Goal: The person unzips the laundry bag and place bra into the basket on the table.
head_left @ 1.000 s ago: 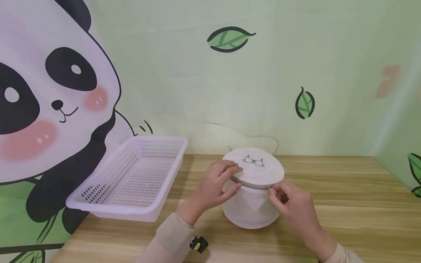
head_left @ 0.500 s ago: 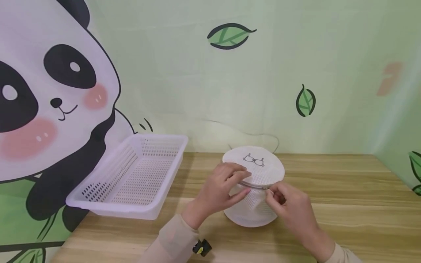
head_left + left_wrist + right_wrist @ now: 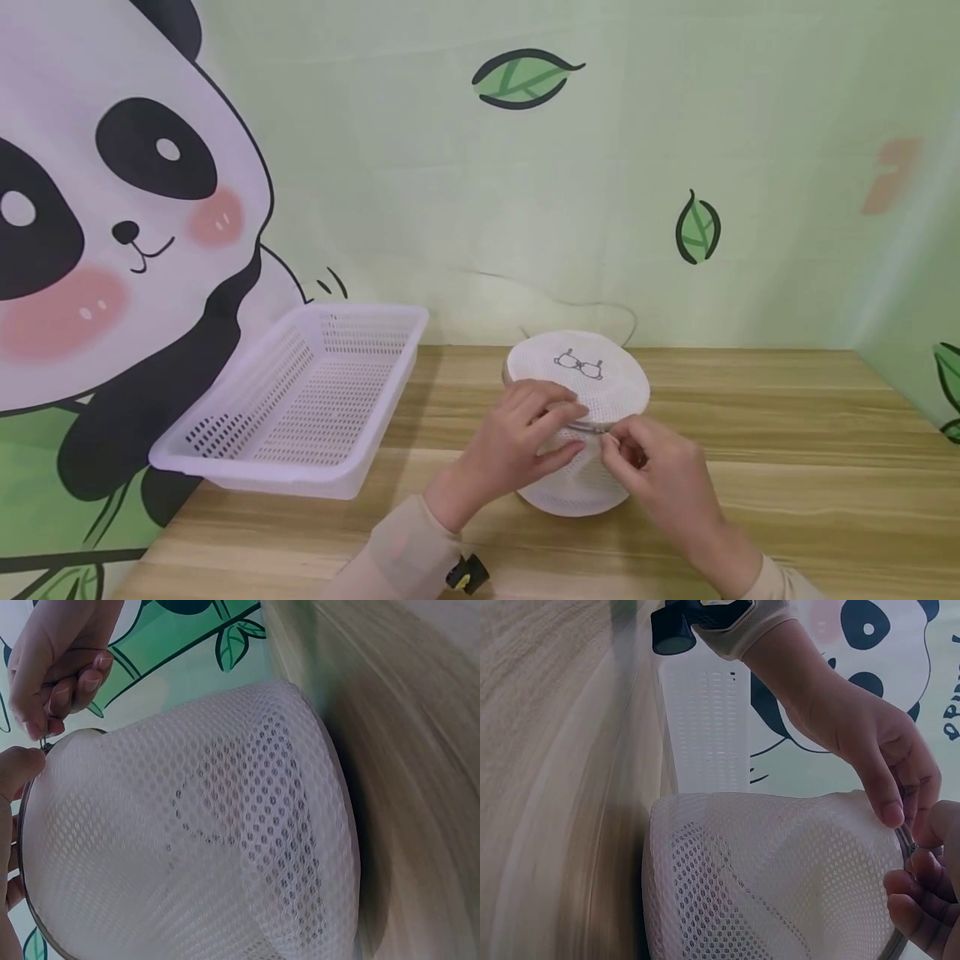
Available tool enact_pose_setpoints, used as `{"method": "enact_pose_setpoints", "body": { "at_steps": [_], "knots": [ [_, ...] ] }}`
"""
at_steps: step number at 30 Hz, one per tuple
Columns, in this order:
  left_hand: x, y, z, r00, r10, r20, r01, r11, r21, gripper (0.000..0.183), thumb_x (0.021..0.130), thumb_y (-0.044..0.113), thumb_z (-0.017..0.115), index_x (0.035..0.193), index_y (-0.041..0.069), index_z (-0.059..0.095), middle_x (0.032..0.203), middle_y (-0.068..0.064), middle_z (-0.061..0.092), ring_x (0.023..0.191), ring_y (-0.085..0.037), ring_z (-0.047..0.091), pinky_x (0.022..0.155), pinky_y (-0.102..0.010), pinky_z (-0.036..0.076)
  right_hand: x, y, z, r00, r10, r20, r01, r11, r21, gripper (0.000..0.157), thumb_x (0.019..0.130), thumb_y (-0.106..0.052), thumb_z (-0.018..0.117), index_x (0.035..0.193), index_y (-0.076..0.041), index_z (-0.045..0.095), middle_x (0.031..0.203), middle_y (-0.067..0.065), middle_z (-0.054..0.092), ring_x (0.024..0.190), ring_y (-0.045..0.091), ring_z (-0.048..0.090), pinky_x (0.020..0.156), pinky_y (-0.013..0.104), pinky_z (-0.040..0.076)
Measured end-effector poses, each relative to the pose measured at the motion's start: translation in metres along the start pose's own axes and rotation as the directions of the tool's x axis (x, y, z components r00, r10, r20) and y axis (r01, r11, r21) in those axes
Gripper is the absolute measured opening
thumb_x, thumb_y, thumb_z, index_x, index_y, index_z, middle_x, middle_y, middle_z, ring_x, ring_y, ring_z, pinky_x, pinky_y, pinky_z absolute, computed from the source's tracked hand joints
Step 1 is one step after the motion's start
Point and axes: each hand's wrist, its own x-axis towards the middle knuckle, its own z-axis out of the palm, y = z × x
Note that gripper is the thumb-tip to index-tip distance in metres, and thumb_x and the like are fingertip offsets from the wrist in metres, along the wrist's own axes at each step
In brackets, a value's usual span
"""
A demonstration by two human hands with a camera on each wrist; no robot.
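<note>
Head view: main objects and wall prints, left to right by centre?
Large black-and-white panda print, white rectangular perforated plastic basket, horizontal green leaf print, white cylindrical mesh bag with glasses-printed top, upright green leaf print, faded pinkish wall print, green leaf print cut off at right edge.

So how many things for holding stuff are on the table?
2: a basket on the left and a mesh bag to its right. I can't tell if more are hidden inside the bag.
</note>
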Motion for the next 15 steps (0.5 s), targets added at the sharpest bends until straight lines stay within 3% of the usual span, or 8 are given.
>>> {"method": "enact_pose_setpoints", "body": {
  "at_steps": [15],
  "knots": [
    [-0.0018,0.0043,0.007,0.999,-0.035,-0.006,0.035,0.999,0.012,0.028,0.077,0.022,0.079,0.099,0.012,0.067,0.103,-0.001,0.065,0.1,-0.014,0.062,0.097,-0.025,0.048,-0.0028,-0.0025,0.0024,1.0,-0.014,0.027,0.014,1.0,0.002,0.018,0.073,0.001,0.068,0.07,-0.014,0.058,0.062,-0.013,0.046,0.058,-0.007,0.041,0.051,0.006,0.037]
  ]
}}
